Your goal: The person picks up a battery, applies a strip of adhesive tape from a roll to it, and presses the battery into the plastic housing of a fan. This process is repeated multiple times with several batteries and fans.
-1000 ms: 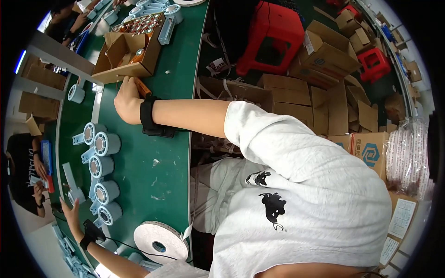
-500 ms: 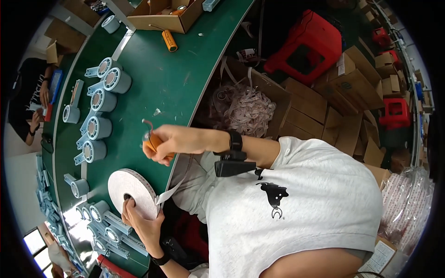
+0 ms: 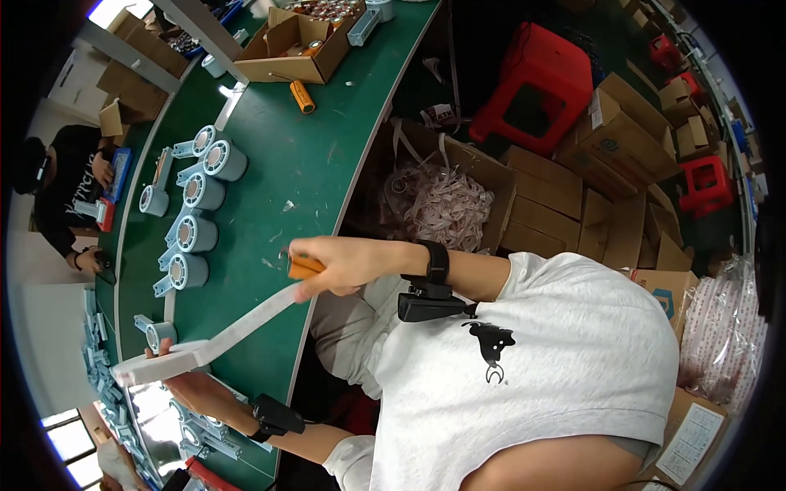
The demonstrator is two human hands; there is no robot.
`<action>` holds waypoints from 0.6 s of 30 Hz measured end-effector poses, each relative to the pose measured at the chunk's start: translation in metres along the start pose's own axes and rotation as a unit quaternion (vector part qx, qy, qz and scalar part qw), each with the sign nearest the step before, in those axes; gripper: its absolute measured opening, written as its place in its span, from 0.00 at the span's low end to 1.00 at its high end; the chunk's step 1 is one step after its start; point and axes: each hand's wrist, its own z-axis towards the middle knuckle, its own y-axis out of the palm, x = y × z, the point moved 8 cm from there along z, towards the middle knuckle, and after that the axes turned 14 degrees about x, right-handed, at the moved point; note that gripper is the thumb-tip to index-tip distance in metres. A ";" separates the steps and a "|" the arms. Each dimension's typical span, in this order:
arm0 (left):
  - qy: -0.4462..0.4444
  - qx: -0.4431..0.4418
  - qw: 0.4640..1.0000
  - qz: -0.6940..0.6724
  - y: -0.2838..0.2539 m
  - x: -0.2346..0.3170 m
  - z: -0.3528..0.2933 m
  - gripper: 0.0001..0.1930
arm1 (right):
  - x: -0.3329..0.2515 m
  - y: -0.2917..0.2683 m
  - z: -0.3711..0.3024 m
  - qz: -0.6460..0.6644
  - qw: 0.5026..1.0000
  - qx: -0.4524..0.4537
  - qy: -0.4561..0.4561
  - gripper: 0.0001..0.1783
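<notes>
A roll of white tape [image 3: 141, 370] is in my left hand [image 3: 184, 383], turned nearly edge-on over the bench's far-left part. My left fingertips show beyond its upper side. From the roll a pulled-out tape strip [image 3: 254, 319] runs taut up to my right hand [image 3: 348, 263]. That hand is closed round an orange cylindrical battery [image 3: 306, 267], and the strip's end meets it at the thumb. Motion blurs the battery's tip. Close to the roll stands a light-blue round fan housing [image 3: 161, 336]. Further up the bench, several more light-blue fan housings [image 3: 196, 232] stand in a row.
Another orange battery [image 3: 302, 96] lies near an open cardboard box [image 3: 327, 67] on the green bench [image 3: 286, 155]. Beside the bench is a carton of crumpled tape liner [image 3: 454, 209]. Red stools [image 3: 553, 69] and cartons stand behind. A co-worker [image 3: 70, 192] sits across.
My left hand has carried the roll left and tilted it edge-on. The strip is now stretched between both hands. My right hand, still on the battery, has shifted slightly right. The view has shifted somewhat.
</notes>
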 end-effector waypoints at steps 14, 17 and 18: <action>0.134 0.014 0.964 0.231 0.061 -0.009 -0.054 0.22 | -0.082 0.055 0.029 -0.140 0.898 0.156 -0.387 0.10; 0.159 0.034 0.925 0.345 0.058 -0.006 -0.057 0.24 | -0.085 0.052 0.025 -0.152 0.861 0.190 -0.446 0.11; 0.171 0.043 0.900 0.398 0.059 -0.004 -0.058 0.25 | -0.085 0.051 0.026 -0.151 0.862 0.191 -0.445 0.11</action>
